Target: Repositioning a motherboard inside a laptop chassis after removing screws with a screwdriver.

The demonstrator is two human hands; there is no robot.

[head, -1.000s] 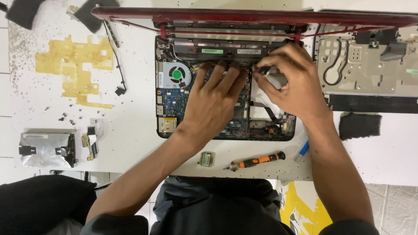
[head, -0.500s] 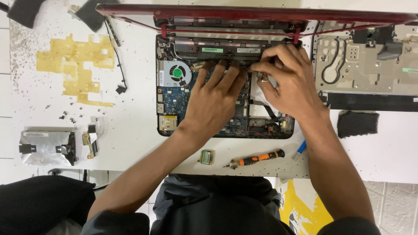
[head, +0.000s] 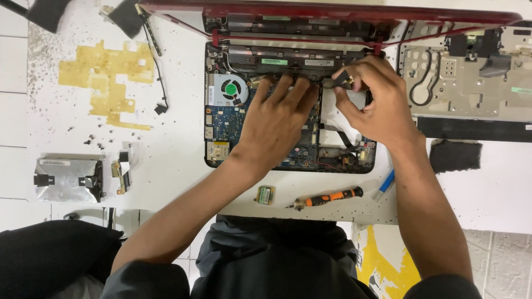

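Already well stripped, the red laptop (head: 288,127): keyboard deck gone, blue motherboard (head: 227,124) and round cooling fan (head: 231,89) laid bare, removed silver top cover (head: 465,83) parked face-down at the right edge of the white surface (head: 166,177). Also off and set aside: a foil-wrapped drive (head: 66,178) at the far left, a small green card (head: 265,194) just in front of the chassis, an orange-and-black screwdriver (head: 327,198) lying beside it, unheld. Left to do, by the look of it: board, fan and hinge hardware not yet out, so perhaps midway through the teardown. Left hand (head: 277,124) pressed flat on the board, fingers spread narrow and reaching toward the hinge rail, holding nothing. Right hand (head: 374,102) curled at the rear right of the chassis, fingers pinched around a small dark part (head: 342,79) with a yellowish tip near the right hinge; exactly what kind of part, too small to tell. Laptop placed at the far middle of the surface, long axis running left to right, hinge edge and opened red lid pointing away from the person, front edge toward the body.
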